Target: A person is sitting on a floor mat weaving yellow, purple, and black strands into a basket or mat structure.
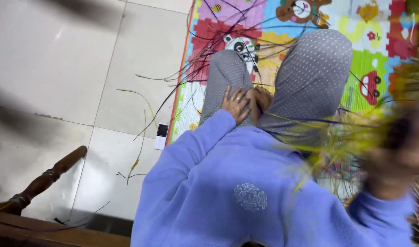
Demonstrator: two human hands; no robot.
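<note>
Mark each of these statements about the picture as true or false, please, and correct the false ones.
1. The left hand lies flat on the grey dotted trousers. True.
2. The right hand is sharp and plainly empty. False: it is blurred, with yellow and dark strands around it; whether its grip is closed on them cannot be told.
3. A small white phone lies on the floor tiles, beside the mat's edge. True.
4. The play mat is plain grey. False: it is many-coloured, with cartoon animals and a car.
5. The person wears a blue fleece top. True.
6. The wooden furniture stands on the mat. False: it is at the lower left, over the tiles.
</note>
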